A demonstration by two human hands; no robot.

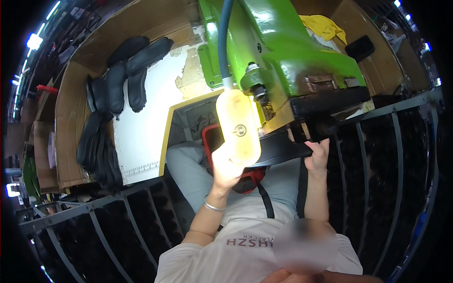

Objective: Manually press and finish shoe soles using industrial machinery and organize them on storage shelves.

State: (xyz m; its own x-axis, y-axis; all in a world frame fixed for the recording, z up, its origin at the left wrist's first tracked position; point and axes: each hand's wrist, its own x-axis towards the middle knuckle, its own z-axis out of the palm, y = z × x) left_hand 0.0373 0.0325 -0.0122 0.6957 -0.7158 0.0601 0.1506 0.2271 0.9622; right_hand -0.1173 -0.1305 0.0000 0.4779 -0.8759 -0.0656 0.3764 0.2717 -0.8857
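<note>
In the centre of the frame, a long, smooth black piece [283, 152] lies beneath the head of a glossy green metal machine [283, 56], reaching across above the person's lap. The right hand [317, 155], right of centre, is at the piece's right end, its thumb and fingers bent upward against the dark underside of the machine head; whether they pinch the piece I cannot tell, since the contact is in shadow. The left hand [226, 166], just below centre, is raised behind the lower end of a glowing yellow, rounded oblong lamp [238, 125] (the glare washes out much of it). Its fingertips are hidden there, so I cannot tell whether they are spread or closed on anything. A pale, narrow bracelet [214, 205] circles the left wrist.

The lamp hangs from a grey-blue flexible tube [225, 42] at the top centre. On the left side of the frame, curved black padded pieces [115, 87] lie on a white tabletop [146, 132] bordered by brown cardboard walls [71, 127]. At the upper right are a crumpled yellow cloth [324, 27] and a flat black rounded object [360, 48]. Grey metal rails [398, 132] line the right side.
</note>
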